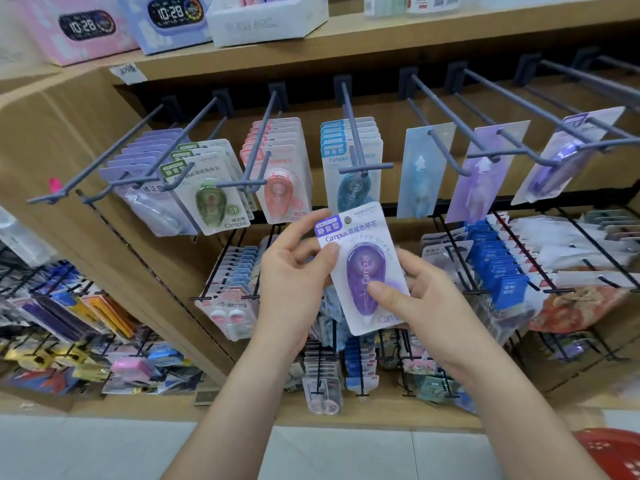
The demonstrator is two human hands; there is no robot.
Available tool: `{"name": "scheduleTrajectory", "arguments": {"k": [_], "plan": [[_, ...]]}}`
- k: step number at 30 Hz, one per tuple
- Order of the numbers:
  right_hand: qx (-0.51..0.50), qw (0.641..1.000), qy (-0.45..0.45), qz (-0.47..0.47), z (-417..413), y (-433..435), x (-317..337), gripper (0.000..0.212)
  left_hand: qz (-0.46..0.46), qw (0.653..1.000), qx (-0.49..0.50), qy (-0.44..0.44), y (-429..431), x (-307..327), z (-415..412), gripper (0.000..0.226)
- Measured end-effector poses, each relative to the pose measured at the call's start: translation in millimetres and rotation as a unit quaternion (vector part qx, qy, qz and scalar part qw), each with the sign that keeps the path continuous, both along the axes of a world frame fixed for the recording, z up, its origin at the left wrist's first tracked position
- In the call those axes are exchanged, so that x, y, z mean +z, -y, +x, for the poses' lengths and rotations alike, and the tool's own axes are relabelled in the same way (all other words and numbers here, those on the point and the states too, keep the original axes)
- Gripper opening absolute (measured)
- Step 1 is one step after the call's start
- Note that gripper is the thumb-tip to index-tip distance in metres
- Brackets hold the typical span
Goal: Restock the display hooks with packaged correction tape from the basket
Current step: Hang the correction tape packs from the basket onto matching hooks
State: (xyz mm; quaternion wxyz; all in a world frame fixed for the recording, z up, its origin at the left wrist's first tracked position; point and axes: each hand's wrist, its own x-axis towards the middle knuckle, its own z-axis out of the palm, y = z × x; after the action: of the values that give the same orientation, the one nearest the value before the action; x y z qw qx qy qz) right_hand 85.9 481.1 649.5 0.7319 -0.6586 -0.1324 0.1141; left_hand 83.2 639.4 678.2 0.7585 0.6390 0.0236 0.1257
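Left hand (291, 278), right hand (427, 294) grip pack (363, 261) before wooden shelving (381, 41).

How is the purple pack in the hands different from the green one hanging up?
The purple pack is held in the left hand and right hand; the green pack hangs untouched. The purple pack is alone; the green pack fronts a row. Both say Campus on white cards.

Bright, even indoor light comes from above, with a soft band of shadow under the wooden shelf (381, 46) across the upper frame. Wide-angle distortion bows that shelf and splays the hooks (351, 133) toward both side edges. Print on the purple package (363, 268) at centre is sharp; the corners are smeared and soft.
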Motion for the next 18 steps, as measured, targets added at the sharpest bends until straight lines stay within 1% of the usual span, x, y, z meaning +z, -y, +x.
{"name": "scheduleTrajectory", "arguments": {"k": [2, 5, 10, 14, 18], "plan": [[-0.007, 1.000, 0.020, -0.010, 0, -2, -1, 0.032, 0.005, 1.000, 0.007, 0.012, -1, 3, 1, 0.025], [-0.011, 0.998, 0.039, -0.038, 0, -4, -5, 0.032, 0.047, 0.998, 0.015, 0.038, 1, 9, 4, 0.010], [-0.042, 0.994, 0.076, -0.069, 1, 6, -8, 0.034, 0.115, 0.990, -0.013, 0.081, 20, 11, 8, 0.012], [-0.095, 0.986, 0.094, -0.095, 4, 38, -8, 0.035, 0.154, 0.981, -0.056, 0.099, 49, 3, 15, 0.018], [-0.136, 0.988, 0.071, -0.021, 1, 78, -10, 0.035, 0.166, 0.975, -0.097, 0.114, 92, 4, 27, 0.015]]}}
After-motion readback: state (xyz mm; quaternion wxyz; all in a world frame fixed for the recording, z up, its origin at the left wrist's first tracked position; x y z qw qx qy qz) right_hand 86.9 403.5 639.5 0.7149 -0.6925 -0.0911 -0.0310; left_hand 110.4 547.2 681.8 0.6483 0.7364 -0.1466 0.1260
